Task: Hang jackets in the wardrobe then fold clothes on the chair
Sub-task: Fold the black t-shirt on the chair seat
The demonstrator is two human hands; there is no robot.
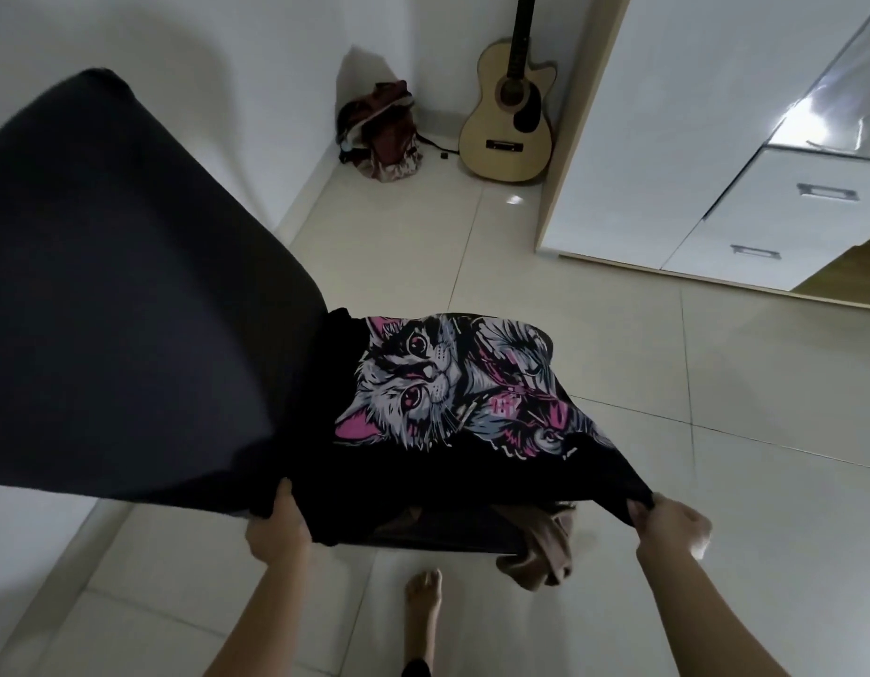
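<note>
Left hand [275, 524] pinched one hem corner of black cotton T-shirt with pink-grey cat print [452, 383]; right hand [670, 524] pinched other corner. Shirt lay stretched over seat of dark fabric-backed chair [130, 285] — crumpled beige garment [545, 554] beneath. Likely best: equal tension, smooth flat, then fold — edges aligned.

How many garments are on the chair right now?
2: the black cat-print shirt spread over the chair, and a beige garment under it at the front edge. More may lie hidden beneath.
</note>
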